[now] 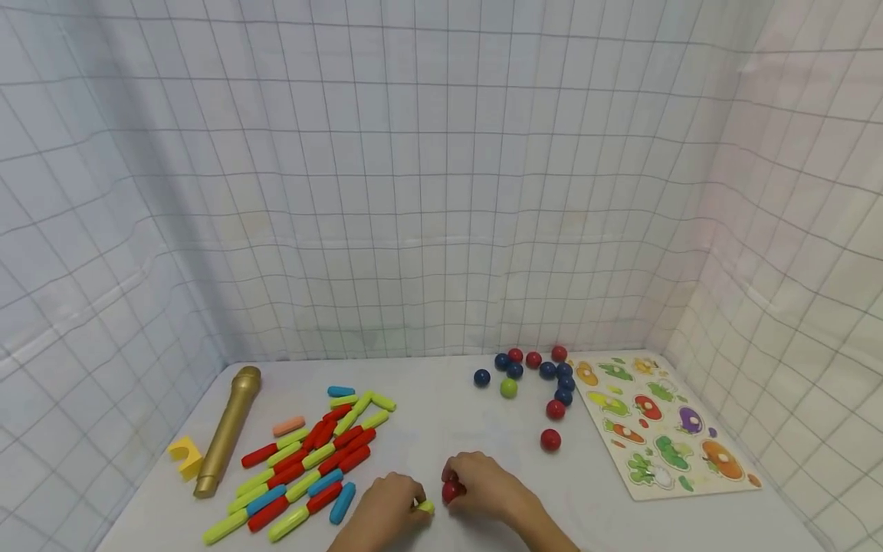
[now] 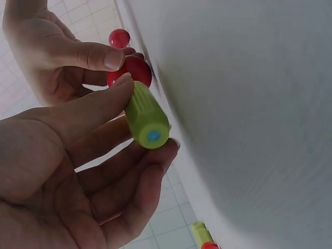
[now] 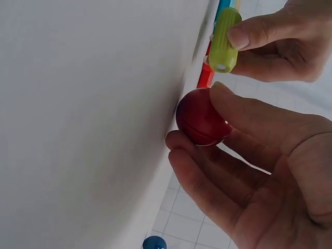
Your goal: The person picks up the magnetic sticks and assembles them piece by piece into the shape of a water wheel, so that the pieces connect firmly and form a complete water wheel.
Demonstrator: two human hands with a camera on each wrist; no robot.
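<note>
Near the front of the table my left hand (image 1: 392,502) pinches a short yellow-green plastic stick (image 2: 146,115) between thumb and fingers. Its sides are ribbed, and a small blue spot marks the end facing the left wrist camera. Just to the right, my right hand (image 1: 486,487) holds a shiny dark red ball (image 3: 203,117) with its thumb on one side and fingertips on the other. The two hands are close together, the stick and ball a short gap apart in the head view. Fingers partly cover both things there.
Red, green and blue sticks (image 1: 286,475) lie in diagonal rows at left, beside a gold rod (image 1: 231,429) and a yellow notched block (image 1: 186,458). Red, blue and green balls (image 1: 509,388) are scattered back right. A vegetable puzzle board (image 1: 662,425) lies at right.
</note>
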